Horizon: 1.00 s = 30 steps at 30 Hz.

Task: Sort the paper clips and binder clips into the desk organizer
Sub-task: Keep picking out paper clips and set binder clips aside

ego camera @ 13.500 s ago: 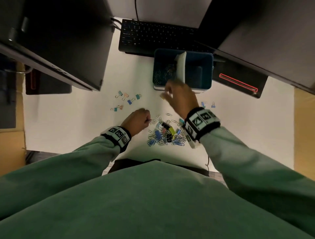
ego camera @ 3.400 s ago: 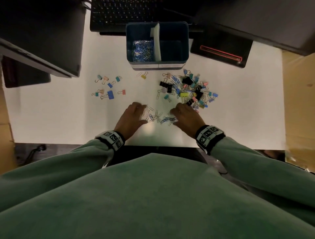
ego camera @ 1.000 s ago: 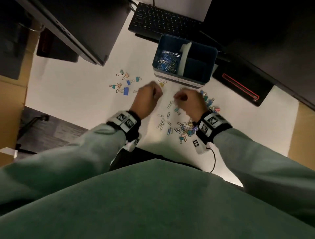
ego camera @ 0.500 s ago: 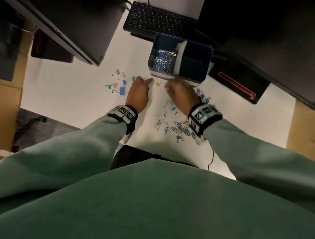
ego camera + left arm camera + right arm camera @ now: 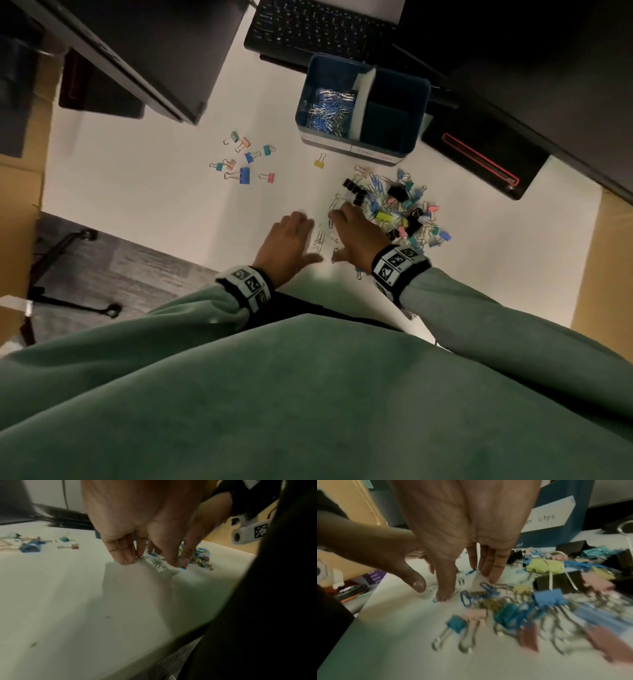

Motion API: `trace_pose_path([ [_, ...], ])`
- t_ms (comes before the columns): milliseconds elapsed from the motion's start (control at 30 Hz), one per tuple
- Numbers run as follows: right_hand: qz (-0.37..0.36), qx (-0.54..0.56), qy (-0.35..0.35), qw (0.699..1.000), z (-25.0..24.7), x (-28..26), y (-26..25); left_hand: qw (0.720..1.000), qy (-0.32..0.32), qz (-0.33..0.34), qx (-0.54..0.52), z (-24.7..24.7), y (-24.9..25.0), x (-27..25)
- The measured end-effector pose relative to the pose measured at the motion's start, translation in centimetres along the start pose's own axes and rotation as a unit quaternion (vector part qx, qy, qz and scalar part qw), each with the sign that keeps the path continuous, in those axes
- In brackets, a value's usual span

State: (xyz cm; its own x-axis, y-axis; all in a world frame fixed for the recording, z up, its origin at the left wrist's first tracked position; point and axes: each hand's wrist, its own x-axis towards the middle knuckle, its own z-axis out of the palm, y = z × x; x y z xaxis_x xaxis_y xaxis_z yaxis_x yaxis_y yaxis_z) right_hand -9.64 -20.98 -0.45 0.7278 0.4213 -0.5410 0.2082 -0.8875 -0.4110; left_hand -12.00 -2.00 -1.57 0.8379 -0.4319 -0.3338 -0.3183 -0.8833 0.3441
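While the blue desk organizer (image 5: 363, 109) at upper centre already holds paper clips in its left compartment, its right one looks bare. A mixed pile of binder clips (image 5: 397, 212) lies right of centre on the surface (image 5: 154, 205), more scattered at centre left. Half a second ago both hands reached the organizer; now left hand (image 5: 291, 243) and right hand (image 5: 356, 236) lie spread over loose paper clips (image 5: 320, 240), grasping nothing.

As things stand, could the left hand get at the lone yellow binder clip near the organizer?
Probably yes. The left hand lies open on the desk, and the yellow clip sits alone ahead of it toward the organizer, with only bare desk between them.
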Motion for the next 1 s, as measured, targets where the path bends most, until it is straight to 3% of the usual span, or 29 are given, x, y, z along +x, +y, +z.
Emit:
trace_pose_path([
  [133,-0.016,0.029,0.018,0.999,0.3,0.1,0.7,0.996,0.011,-0.039,-0.077,0.5,1.6,1.4],
  [333,-0.006,0.082,0.034,0.996,-0.7,0.9,0.8,0.997,0.031,-0.010,-0.076,0.0,0.3,3.1],
  [533,-0.063,-0.046,0.046,0.996,0.5,1.3,0.6,0.999,-0.001,0.005,-0.043,-0.4,0.3,3.9],
  [733,-0.067,-0.109,0.063,0.990,0.2,2.4,0.4,0.999,-0.041,-0.017,0.002,-1.8,1.4,4.4],
  [900,-0.007,0.063,0.083,0.995,-2.2,1.6,0.6,0.993,-0.056,-0.048,-0.092,-3.4,0.4,4.9],
  [1000,0.027,0.223,0.148,0.963,-4.6,0.8,0.9,0.978,-0.003,-0.073,-0.195,-6.3,-0.1,5.1],
])
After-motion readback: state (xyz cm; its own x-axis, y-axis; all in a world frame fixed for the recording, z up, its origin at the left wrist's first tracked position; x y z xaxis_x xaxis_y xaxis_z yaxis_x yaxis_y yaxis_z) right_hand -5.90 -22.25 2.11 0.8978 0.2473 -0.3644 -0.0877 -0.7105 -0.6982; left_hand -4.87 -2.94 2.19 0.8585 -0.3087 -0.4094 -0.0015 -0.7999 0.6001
